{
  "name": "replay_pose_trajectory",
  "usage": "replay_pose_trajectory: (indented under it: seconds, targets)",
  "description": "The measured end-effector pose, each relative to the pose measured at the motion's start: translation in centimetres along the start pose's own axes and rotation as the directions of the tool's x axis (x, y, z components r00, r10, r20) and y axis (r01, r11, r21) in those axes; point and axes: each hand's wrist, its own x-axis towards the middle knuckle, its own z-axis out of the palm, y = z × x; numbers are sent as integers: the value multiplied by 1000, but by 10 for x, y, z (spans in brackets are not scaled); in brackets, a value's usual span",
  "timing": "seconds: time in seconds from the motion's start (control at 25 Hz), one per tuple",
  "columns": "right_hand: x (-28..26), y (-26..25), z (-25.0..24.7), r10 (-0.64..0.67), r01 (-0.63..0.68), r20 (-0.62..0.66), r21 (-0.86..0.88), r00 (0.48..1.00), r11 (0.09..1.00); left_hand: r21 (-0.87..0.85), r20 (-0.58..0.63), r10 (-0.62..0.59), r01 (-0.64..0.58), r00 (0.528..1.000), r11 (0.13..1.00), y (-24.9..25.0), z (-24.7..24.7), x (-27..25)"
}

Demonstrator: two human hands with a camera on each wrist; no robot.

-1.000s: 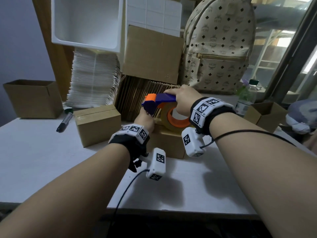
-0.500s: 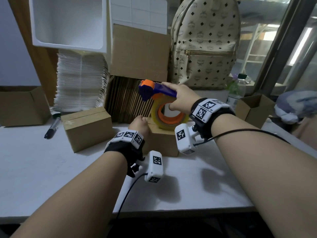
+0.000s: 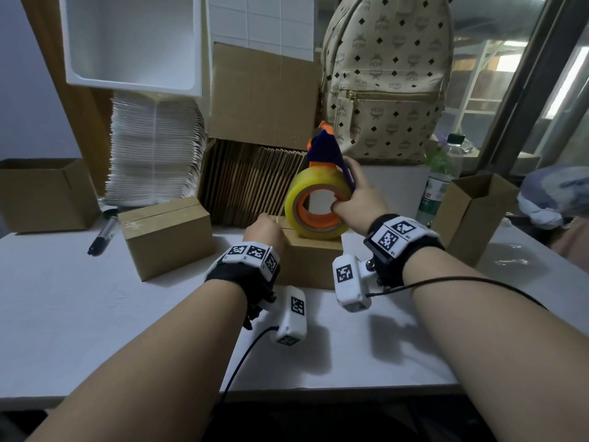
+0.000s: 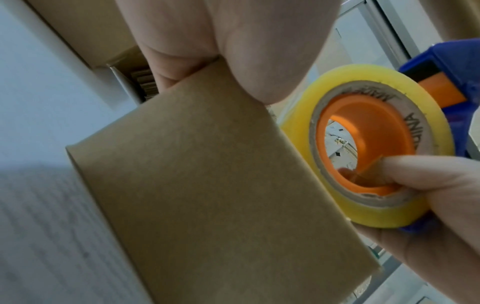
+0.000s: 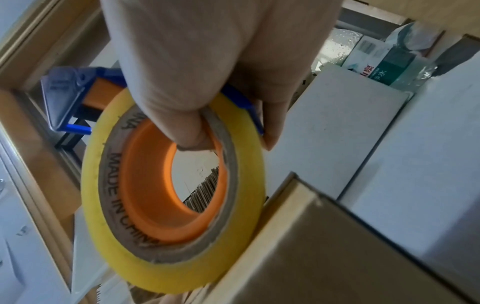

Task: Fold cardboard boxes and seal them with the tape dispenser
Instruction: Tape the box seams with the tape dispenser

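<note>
A small brown cardboard box (image 3: 310,261) stands on the white table (image 3: 95,314) in the middle of the head view. My left hand (image 3: 264,229) holds its top left edge, the thumb (image 4: 259,67) pressed on the near face of the box (image 4: 207,195). My right hand (image 3: 358,199) grips the blue and orange tape dispenser (image 3: 325,148), thumb hooked inside the orange core of the yellow tape roll (image 3: 315,208). The roll (image 5: 168,205) rests on the top of the box (image 5: 337,257), cutter end tilted up. The tape strip itself is hard to see.
A closed box (image 3: 169,237) and a black marker (image 3: 103,234) lie to the left, an open box (image 3: 44,193) beyond them. Flat cardboard sheets (image 3: 255,183), white mailers (image 3: 156,154) and a backpack (image 3: 389,74) line the back. A bottle (image 3: 441,183) and an open box (image 3: 475,212) stand right.
My right hand has swung the dispenser from lying flat over the box to standing upright, cutter end raised. The left hand has stayed on the box.
</note>
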Motion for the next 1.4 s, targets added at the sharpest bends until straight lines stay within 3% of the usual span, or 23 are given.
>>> replay_pose_trajectory:
  seconds: [0.48, 0.68, 0.88, 1.08, 1.4]
  targets:
    - [-1, -2, -49, -99, 107, 47, -230, 994, 967, -32, 5, 8, -8, 1000, 999, 11, 6, -8]
    - [-8, 12, -72, -47, 105, 124, -520, 991, 847, -47, 28, -8, 9, 1000, 999, 11, 5, -5]
    - [-14, 21, -69, -36, 84, 105, -502, 994, 861, 20, 22, 120, -121, 993, 992, 10, 3, -4]
    - [-21, 36, -81, 51, 72, 181, -609, 982, 790, -14, 66, 103, -102, 993, 995, 4, 0, -1]
    - [-25, 48, -72, 102, 12, 158, -596, 982, 803, 193, 98, 151, -168, 984, 967, 4, -8, -2]
